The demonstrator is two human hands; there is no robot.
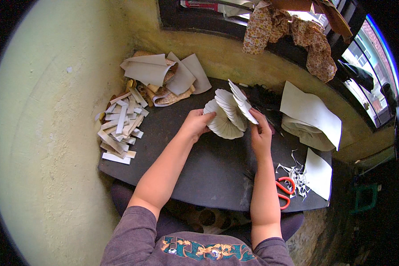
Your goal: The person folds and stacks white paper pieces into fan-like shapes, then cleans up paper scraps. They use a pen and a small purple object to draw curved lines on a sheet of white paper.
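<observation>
Above the middle of the dark table, I hold a fanned-out run of thin white round discs [226,116] between both hands. They overlap in a curling row, and a tighter bunch stands tilted at its right end. My left hand [197,125] is closed on the left edge of the discs, thumb on top. The right end is pinched by my right hand [262,131], its fingers partly hidden behind the discs. Near my right forearm lie red-handled scissors [287,186], their blades covered by the arm. Beside them is a small heap of curly white offcuts [299,176].
A pile of short white strips [120,124] sits at the table's left edge. Behind it are grey-white and brown sheets [151,70]. Curled white sheets [312,119] lie at the right, with a flat white piece [319,172] nearer me. Floral cloth [275,29] hangs by the window.
</observation>
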